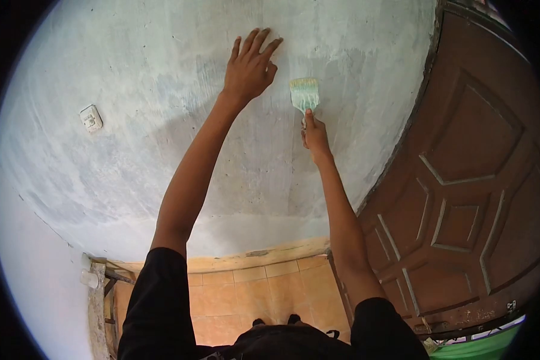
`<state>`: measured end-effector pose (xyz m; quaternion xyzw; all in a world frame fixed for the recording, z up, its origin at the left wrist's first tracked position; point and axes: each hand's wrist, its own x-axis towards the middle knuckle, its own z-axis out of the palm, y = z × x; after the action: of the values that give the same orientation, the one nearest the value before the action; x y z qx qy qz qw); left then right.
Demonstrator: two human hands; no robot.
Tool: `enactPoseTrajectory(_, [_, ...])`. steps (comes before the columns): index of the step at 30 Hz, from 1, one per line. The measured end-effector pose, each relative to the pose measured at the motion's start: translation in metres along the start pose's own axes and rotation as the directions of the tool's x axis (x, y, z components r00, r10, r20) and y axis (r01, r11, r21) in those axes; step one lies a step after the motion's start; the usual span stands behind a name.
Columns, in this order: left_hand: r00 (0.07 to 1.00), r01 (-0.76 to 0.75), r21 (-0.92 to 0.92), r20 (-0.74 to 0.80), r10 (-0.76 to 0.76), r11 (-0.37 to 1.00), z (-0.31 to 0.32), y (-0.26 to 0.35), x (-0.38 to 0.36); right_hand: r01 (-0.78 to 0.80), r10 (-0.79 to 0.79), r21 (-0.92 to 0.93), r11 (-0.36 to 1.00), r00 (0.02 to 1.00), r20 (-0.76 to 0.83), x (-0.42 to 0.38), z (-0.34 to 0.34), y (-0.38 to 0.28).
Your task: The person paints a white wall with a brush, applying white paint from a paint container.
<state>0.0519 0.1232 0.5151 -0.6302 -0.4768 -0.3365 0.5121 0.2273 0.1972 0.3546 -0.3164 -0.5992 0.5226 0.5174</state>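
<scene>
Right hand [315,135] is closed round the handle of a paintbrush [305,95], fist wrapped tight, handle mostly hidden inside the grip. Brush stands straight up out of the fist, bristles fanned and stained pale green, tips pressed to the wall [162,150]. So the brush head sits just above the grip, touching the plaster.

Left hand [251,67] holds nothing: fingers spread, palm flat against the wall, up and to the left of the brush grip, near it but apart. Bristle tips sit about level with the left wrist.

Both arms are raised, black short sleeves at the shoulders.

Wall around the grip is grey cement, patchy, with faint greenish wash streaks above and left of the brush; a darker, damp-looking band runs below the grip.

Well left of the grip, a small white switch plate [91,117] is fixed to the wall.

Right of the grip, just past the wall edge, stands a brown panelled wooden door [468,198] with raised mouldings, pale dust in the grooves.

Far below the grip, orange floor tiles [252,294] meet the wall at a pale raw strip. The person's feet show at the bottom, dark. At lower left stands a rough wooden frame; cannot tell what it is.
</scene>
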Motion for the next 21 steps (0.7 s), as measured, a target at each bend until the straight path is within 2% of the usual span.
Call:
enactPoseTrajectory(2, [1.000,-0.021,-0.001,-0.020,0.021,1.000,0.007,0.001,0.004,0.310,-0.316,-0.184,0.933,0.949,-0.007,0.033,-0.017,0.023])
enactPoseTrajectory(4, [0.999,-0.030,0.001,-0.012,0.030,1.000,0.012,0.003,0.003,0.465,-0.473,-0.241,0.852,0.881,0.026,0.054,-0.018,0.010])
enactPoseTrajectory(5, [1.000,-0.025,-0.001,-0.011,0.025,1.000,0.015,0.004,0.004,0.484,-0.488,-0.212,0.849,0.872,0.040,0.068,-0.020,-0.005])
enactPoseTrajectory(8, [1.000,-0.011,0.007,-0.016,0.011,1.000,0.016,0.008,0.004,0.398,-0.401,-0.147,0.906,0.916,0.008,0.082,-0.012,-0.018])
enactPoseTrajectory(10, [1.000,-0.002,0.033,-0.023,0.002,0.999,0.019,0.008,0.003,0.165,-0.163,0.040,0.985,0.986,-0.041,0.042,-0.002,-0.030])
enactPoseTrajectory(11, [1.000,0.009,0.038,-0.006,-0.009,0.999,0.018,0.007,0.004,0.087,-0.085,0.027,0.996,0.995,-0.050,0.034,-0.004,-0.021])
enactPoseTrajectory(14, [0.999,0.018,0.032,0.038,-0.019,0.999,0.015,0.010,0.003,0.001,-0.002,0.018,1.000,0.999,0.041,0.005,-0.019,0.018])
enactPoseTrajectory(17, [1.000,0.009,0.042,0.028,-0.011,0.999,0.015,0.005,0.004,0.019,-0.020,-0.131,0.991,1.000,-0.010,0.011,-0.022,0.008])
enactPoseTrajectory(18, [0.999,0.009,0.047,0.031,-0.010,0.999,0.016,0.006,0.002,0.283,-0.288,-0.215,0.935,0.958,0.007,0.039,-0.023,0.008])
enactPoseTrajectory(20, [0.999,0.011,0.047,0.036,-0.013,0.999,0.018,0.008,0.001,0.419,-0.424,-0.194,0.887,0.905,0.018,0.065,-0.019,-0.013])
enactPoseTrajectory(21, [0.999,0.018,0.045,0.036,-0.020,0.999,0.017,0.010,0.000,0.307,-0.308,-0.096,0.947,0.951,0.005,0.055,-0.007,-0.058])
